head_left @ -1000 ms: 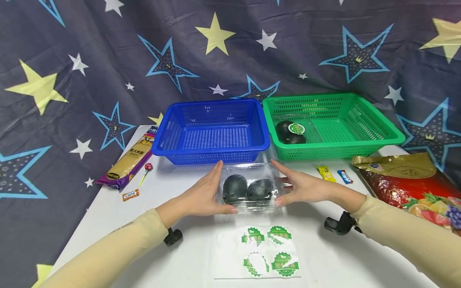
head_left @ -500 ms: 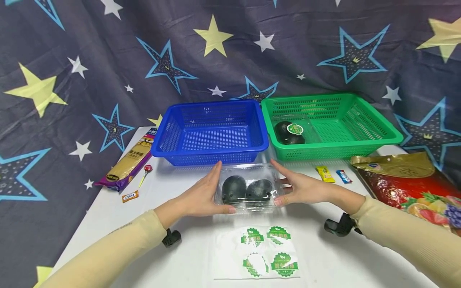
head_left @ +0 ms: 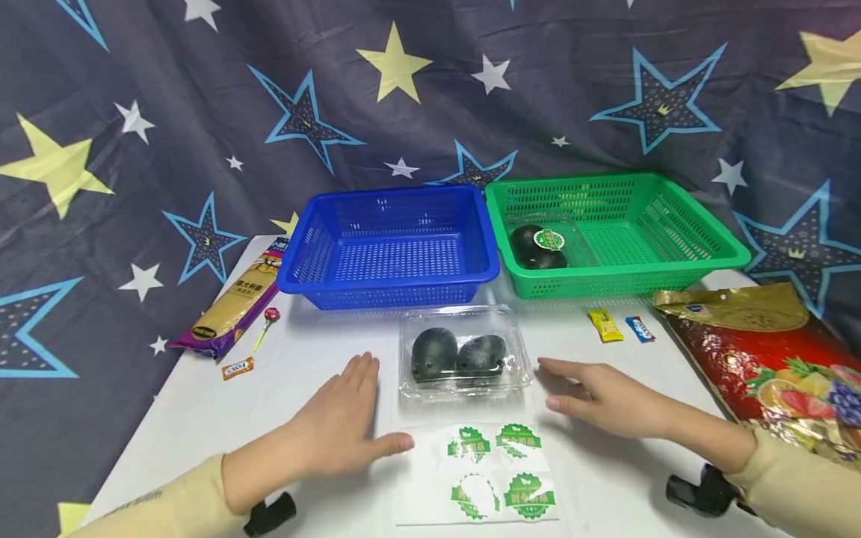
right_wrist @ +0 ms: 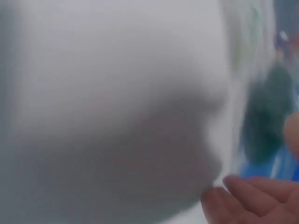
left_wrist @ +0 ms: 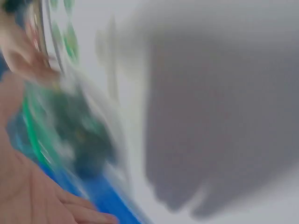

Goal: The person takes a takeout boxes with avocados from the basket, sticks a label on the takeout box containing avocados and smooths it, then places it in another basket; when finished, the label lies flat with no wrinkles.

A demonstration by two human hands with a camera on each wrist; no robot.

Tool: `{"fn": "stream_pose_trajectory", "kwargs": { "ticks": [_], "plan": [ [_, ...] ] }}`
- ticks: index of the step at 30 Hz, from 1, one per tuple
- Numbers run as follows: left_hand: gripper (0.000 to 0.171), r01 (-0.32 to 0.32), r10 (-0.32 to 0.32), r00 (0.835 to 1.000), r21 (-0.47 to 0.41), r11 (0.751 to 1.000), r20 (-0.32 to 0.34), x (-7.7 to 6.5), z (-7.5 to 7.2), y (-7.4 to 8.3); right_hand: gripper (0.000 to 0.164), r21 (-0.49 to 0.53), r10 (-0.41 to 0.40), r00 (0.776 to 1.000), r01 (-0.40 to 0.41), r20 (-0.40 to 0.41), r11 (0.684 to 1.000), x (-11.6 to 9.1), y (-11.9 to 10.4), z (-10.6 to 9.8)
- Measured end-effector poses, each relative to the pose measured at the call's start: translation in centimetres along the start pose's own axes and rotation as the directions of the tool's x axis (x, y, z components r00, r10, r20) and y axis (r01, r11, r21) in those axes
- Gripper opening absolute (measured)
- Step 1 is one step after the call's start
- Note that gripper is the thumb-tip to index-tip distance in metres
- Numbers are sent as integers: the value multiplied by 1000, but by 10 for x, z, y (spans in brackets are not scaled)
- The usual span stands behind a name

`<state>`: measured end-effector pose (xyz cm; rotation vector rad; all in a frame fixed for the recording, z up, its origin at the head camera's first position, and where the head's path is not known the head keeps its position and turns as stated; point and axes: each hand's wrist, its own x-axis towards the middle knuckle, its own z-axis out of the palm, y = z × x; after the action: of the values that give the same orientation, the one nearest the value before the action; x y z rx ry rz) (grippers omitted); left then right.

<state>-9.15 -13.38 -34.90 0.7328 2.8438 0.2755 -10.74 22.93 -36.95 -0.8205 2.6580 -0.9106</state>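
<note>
Spreading the left hand [head_left: 332,430] in the head view, fingers straight, thumb out, holding nothing, left of the clear clamshell box [head_left: 466,353] and beside the sticker sheet [head_left: 489,465]. Reaching the right hand [head_left: 599,392] just beside the box's right end, fingers extended, thumb apart, gripping nothing. Find the box flat at mid-worktop [head_left: 592,478], lid seemingly closed over two dark-green fruits [head_left: 433,351], between the blue basket [head_left: 397,296] toward the far edge and the sheet toward the near edge. Compare the labelled box [head_left: 548,240] inside the green basket [head_left: 625,282]. For tidy labelling, probably best to pin the sheet with one hand, peel a green sticker [head_left: 530,495] slowly by its edge, lay it on the lid's flat top, then smooth outward lightly, without denting thin plastic.

Turning to the left wrist, see straight fingers near a badly blurred box; no hold showing.

Looking from the right wrist, see unclenched fingers, with nothing visible in them; cannot judge their gap to the blurred box.
</note>
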Motion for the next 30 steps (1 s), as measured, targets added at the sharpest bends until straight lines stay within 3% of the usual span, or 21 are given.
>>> {"fn": "stream_pose_trajectory", "kwargs": {
  "ticks": [3, 6, 9, 11, 14, 19, 22, 26, 30],
  "plan": [
    [95, -103, 111, 991, 97, 990, -77, -20, 8, 18, 61, -150, -36, 999, 39, 25, 988, -11, -12, 15],
    [83, -270, 299, 945, 194, 943, -135, -28, 23, 30, 61, -200, -56, 993, 76, 101, 977, -15, -24, 28],
    [84, -365, 399, 911, 252, 896, -101, -28, 37, 35, 61, -221, -81, 983, 117, 166, 968, -14, -31, 37],
    [84, -386, 406, 913, 247, 889, -34, -27, 44, 34, 60, -230, -101, 977, 145, 190, 962, -12, -32, 40],
    [81, -390, 378, 921, 201, 899, 96, -26, 48, 29, 59, -242, -138, 969, 187, 205, 952, -12, -31, 44],
    [82, -426, 380, 885, 138, 894, 268, -26, 49, 19, 58, -268, -148, 967, 201, 207, 942, -11, -33, 46],
    [82, -450, 397, 870, 139, 882, 292, -26, 49, 18, 60, -284, -132, 969, 189, 208, 940, -6, -38, 46],
    [81, -464, 407, 865, 159, 871, 295, -25, 49, 18, 54, -298, -164, 962, 225, 218, 928, 8, -46, 51],
    [80, -473, 409, 861, 179, 862, 304, -24, 49, 20, 48, -340, -275, 928, 352, 253, 872, 20, -54, 60]
  ]
}}
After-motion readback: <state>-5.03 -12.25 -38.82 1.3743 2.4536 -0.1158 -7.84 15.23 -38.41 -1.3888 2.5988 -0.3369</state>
